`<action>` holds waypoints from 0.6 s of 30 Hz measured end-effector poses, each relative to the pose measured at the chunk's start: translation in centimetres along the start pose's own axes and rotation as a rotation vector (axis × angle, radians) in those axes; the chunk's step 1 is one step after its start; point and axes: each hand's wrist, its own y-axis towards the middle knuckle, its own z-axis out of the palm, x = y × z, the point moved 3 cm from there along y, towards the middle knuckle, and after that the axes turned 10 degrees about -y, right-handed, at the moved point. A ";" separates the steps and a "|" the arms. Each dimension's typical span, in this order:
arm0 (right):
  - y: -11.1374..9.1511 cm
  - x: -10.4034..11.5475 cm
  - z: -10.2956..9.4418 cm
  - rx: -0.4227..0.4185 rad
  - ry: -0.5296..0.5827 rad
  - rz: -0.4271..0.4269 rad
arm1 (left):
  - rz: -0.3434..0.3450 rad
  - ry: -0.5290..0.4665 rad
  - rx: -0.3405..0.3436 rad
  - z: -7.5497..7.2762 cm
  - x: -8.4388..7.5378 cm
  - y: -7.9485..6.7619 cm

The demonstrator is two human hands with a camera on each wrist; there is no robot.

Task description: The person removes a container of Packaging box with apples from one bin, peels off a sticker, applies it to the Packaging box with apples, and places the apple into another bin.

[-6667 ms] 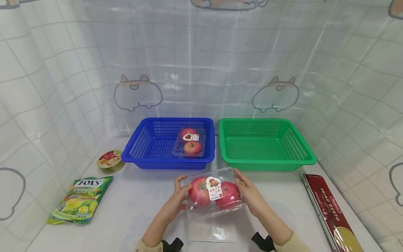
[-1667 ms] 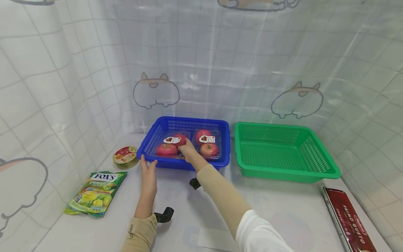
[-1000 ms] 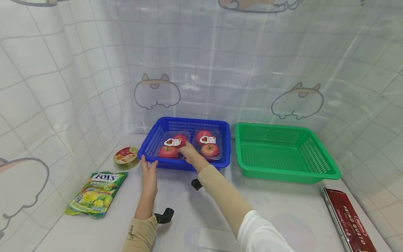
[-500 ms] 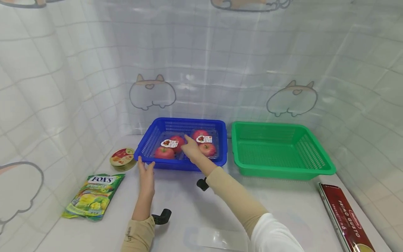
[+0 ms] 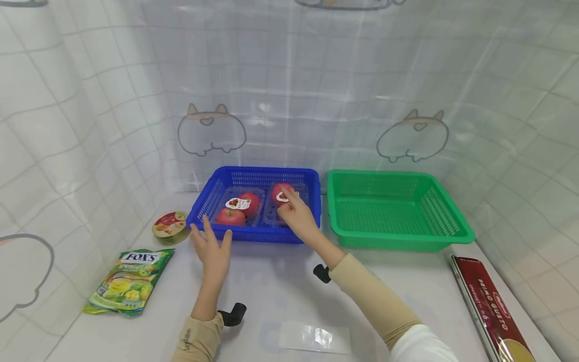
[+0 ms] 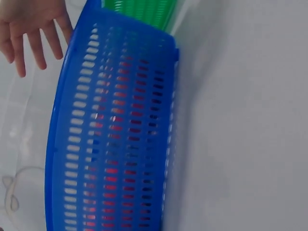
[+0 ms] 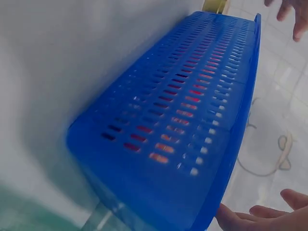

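Two clear plastic packs of apples lie side by side in the blue basket (image 5: 253, 233): the left apple pack (image 5: 231, 217) and the right apple pack (image 5: 271, 213). My right hand (image 5: 300, 218) is over the right pack with fingers extended, hiding part of its apples and label. At the basket's front left corner is my left hand (image 5: 214, 256), its fingers spread and nothing in them. The left wrist view shows the basket's front wall (image 6: 110, 120), with my right hand (image 6: 36, 21) beyond it. In the right wrist view, my right hand (image 7: 269, 219) shows above the rim.
A green basket (image 5: 398, 241) stands right of the blue one. On the left are a round tin (image 5: 170, 227) and a green candy bag (image 5: 128, 281). A red spaghetti box (image 5: 490, 309) lies at the right. A clear strip (image 5: 315, 338) lies in front; a curtain hangs behind.
The apple pack held earlier in both hands now lies in the blue basket's left side. My right hand has let go and moved right over the other pack. My left hand's fingers have spread.
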 end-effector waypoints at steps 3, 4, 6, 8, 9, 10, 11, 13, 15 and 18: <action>-0.9 -0.4 -0.5 0.017 -0.036 -0.002 | 0.100 0.106 0.038 1.0 -0.3 -0.8; -1.3 -0.5 -0.7 0.021 -0.045 -0.001 | 0.136 0.132 0.056 1.4 -0.4 -1.2; -2.1 -0.8 -1.1 0.031 -0.048 0.013 | 0.208 0.191 0.089 2.3 -0.6 -1.9; -3.0 -1.1 -1.5 0.038 -0.049 0.029 | 0.280 0.247 0.122 3.1 -0.8 -2.7; -3.4 -1.1 -1.7 0.040 -0.049 0.033 | 0.313 0.269 0.140 3.4 -0.8 -2.9; -3.8 -1.2 -2.0 0.042 -0.049 0.039 | 0.340 0.282 0.161 3.6 -0.9 -3.2; -4.2 -1.3 -2.2 0.045 -0.045 0.044 | 0.361 0.293 0.180 3.8 -1.1 -3.4; -4.9 -1.4 -2.6 0.047 -0.049 0.053 | 0.390 0.304 0.219 4.1 -1.3 -3.8; -5.6 -1.5 -3.0 0.043 -0.054 0.054 | 0.399 0.309 0.257 4.2 -1.6 -4.0; -6.3 -1.8 -3.6 0.023 -0.076 0.049 | 0.389 0.335 0.300 4.3 -2.1 -4.1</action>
